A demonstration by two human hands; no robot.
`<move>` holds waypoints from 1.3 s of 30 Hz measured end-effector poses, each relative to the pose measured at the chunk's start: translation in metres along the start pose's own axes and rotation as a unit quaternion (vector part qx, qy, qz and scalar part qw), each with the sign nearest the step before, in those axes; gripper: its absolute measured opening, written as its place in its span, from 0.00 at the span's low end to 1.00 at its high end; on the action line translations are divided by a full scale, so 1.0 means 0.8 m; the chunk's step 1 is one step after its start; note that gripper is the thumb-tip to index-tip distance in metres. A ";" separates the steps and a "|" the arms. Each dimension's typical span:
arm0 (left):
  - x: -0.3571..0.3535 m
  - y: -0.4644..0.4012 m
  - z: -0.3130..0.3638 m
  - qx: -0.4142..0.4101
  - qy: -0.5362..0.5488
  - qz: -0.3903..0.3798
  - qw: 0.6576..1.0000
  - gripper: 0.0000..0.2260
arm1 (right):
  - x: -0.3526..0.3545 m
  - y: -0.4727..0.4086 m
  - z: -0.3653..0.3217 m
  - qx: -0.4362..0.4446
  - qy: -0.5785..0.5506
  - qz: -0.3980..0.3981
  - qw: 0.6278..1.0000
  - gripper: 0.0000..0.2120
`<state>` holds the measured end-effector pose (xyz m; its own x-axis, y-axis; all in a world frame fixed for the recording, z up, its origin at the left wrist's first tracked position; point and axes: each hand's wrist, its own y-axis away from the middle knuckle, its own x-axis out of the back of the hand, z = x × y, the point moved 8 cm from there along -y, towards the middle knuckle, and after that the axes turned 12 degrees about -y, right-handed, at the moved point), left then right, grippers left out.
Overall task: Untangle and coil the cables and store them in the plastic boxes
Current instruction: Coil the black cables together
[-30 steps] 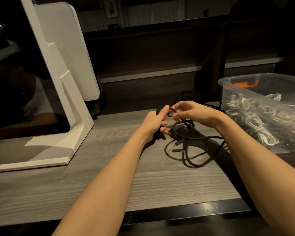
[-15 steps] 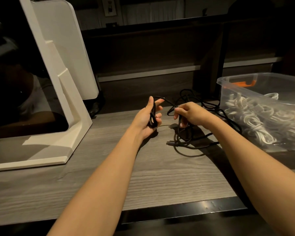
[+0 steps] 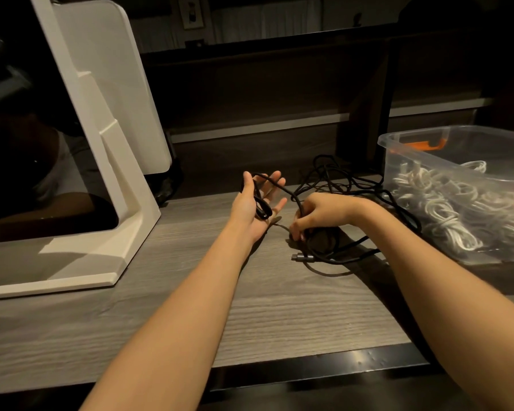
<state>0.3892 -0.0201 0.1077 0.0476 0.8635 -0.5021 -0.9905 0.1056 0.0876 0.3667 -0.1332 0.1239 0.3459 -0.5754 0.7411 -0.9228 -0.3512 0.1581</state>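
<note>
Clear plastic box (image 3: pixel 422 152) of white cables (image 3: pixel 445 209) stood at the desk's (image 3: pixel 190 315) right edge.
Left hand (image 3: pixel 257 204) lay spread, black cable (image 3: pixel 336 185) looped across; right hand (image 3: pixel 321 215) pinched it.

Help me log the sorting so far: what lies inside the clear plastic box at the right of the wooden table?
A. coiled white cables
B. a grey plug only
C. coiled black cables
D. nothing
A: bundles of coiled white cables show through the wall of the clear plastic box.
</note>
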 end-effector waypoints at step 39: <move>-0.037 0.021 -0.024 0.047 -0.366 -0.192 0.910 0.23 | 0.051 0.009 -0.011 0.198 -0.194 0.152 0.949 0.05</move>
<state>0.3685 -0.0536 0.1075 0.4944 0.8477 0.1923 -0.8692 0.4802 0.1180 0.3729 -0.1525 0.1610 0.1807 -0.8959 0.4058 -0.8802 -0.3314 -0.3397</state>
